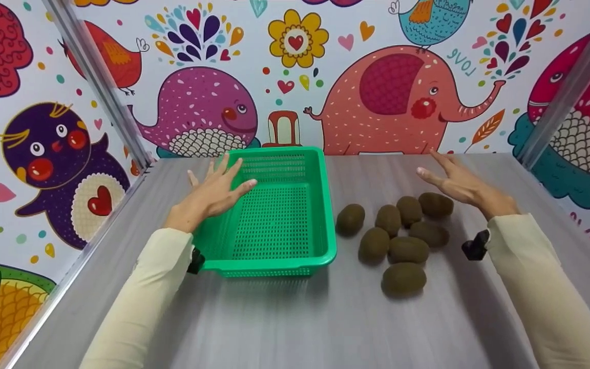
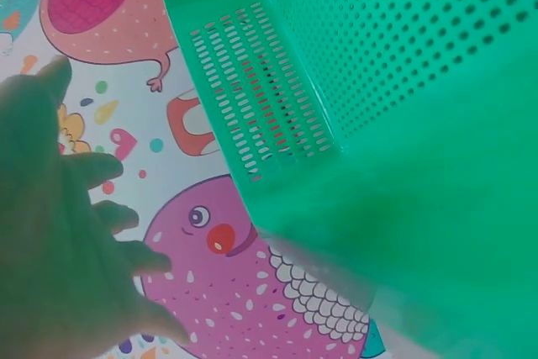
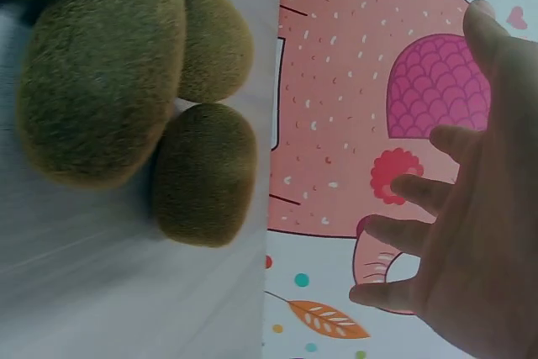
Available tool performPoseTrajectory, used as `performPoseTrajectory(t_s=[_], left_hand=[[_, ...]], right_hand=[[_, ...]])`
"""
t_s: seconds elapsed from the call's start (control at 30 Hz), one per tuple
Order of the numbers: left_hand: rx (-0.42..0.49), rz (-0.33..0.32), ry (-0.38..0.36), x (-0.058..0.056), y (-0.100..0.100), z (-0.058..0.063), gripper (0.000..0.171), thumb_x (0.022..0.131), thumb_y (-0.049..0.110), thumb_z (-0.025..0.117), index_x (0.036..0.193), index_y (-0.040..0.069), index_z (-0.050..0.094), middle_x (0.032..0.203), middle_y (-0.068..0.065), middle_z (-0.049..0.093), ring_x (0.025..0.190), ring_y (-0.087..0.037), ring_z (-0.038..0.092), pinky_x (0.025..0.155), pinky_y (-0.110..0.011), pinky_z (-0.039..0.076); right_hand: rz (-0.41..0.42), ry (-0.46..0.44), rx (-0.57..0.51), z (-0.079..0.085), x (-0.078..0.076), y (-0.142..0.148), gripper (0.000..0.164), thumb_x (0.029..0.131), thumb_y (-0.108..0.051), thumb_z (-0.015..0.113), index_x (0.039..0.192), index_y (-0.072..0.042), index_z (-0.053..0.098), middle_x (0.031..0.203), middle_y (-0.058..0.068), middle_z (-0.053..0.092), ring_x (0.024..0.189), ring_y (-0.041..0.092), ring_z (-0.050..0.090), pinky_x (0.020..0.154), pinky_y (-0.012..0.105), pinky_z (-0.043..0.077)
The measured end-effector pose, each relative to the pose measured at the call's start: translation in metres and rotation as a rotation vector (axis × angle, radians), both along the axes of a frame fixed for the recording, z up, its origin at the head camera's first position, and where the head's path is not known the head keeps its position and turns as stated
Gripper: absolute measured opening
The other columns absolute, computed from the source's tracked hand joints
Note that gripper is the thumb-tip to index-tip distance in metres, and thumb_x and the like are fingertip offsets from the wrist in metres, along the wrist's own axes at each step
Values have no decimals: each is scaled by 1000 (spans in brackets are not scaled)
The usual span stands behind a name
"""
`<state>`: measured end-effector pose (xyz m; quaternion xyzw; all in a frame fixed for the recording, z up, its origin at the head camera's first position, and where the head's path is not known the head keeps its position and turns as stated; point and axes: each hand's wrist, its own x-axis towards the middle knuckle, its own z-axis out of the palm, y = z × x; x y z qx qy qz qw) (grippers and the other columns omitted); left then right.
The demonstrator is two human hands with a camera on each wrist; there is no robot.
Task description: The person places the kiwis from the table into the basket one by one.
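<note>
A green plastic basket [image 1: 329, 215] with perforated walls and floor stands on the table, with nothing inside it. Over its left side hovers my left hand [image 1: 213, 193], fingers spread and holding nothing; the left wrist view shows that hand [image 2: 67, 233] beside the basket wall [image 2: 252, 81]. Several brown kiwifruit [image 1: 408, 250] lie in a loose group to the right of the basket. My right hand [image 1: 461, 184] is raised just beyond the group's far right, its fingers extended. In the right wrist view, kiwifruit [image 3: 101, 73] sit apart from the right hand [image 3: 471, 199].
The grey table [image 1: 285, 328] is bordered by walls printed with cartoon animals, including a pink elephant [image 1: 382, 123] at the back. Metal posts [image 1: 103, 82] stand at the corners. Small black devices [image 1: 475, 247] are fixed at both wrists.
</note>
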<state>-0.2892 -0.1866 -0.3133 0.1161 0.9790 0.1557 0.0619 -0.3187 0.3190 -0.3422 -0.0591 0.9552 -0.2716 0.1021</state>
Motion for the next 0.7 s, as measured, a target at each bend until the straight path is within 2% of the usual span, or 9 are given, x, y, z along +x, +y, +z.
performPoseTrajectory(t_s=[0.17,0.3,0.47,0.57,0.7], left_hand=[[108,9,37,14,-5,-2,83,101,66,33,163,19,5,169,-15,-9,154,-47,-1,112,-77,-16],[222,18,38,22,-11,-6,82,102,64,33,163,18,4,169,-15,-6,155,-45,2,114,-77,-12],[346,24,40,30,-22,-18,76,106,55,34,163,13,7,169,-19,-1,155,-45,2,121,-72,0],[390,39,52,38,-31,-26,74,107,50,36,162,8,8,168,-23,4,155,-45,5,123,-68,8],[438,72,65,47,-39,-36,73,108,47,37,162,7,9,166,-26,10,154,-46,11,123,-67,12]], right_hand=[[-35,23,-83,-10,6,5,94,93,-76,37,162,-29,-6,168,23,-5,150,55,1,110,82,12],[-60,4,-213,-17,9,11,91,96,-72,38,163,-23,0,168,21,-1,151,54,7,112,79,17],[-99,-32,-336,-29,10,19,90,98,-68,37,163,-14,6,168,23,3,151,53,10,116,74,17],[-134,-56,-404,-37,12,22,94,96,-71,37,163,-12,5,168,23,2,152,50,9,118,71,18],[-203,-70,-537,-44,15,23,97,95,-71,41,163,-11,5,169,20,3,155,44,9,122,65,17]])
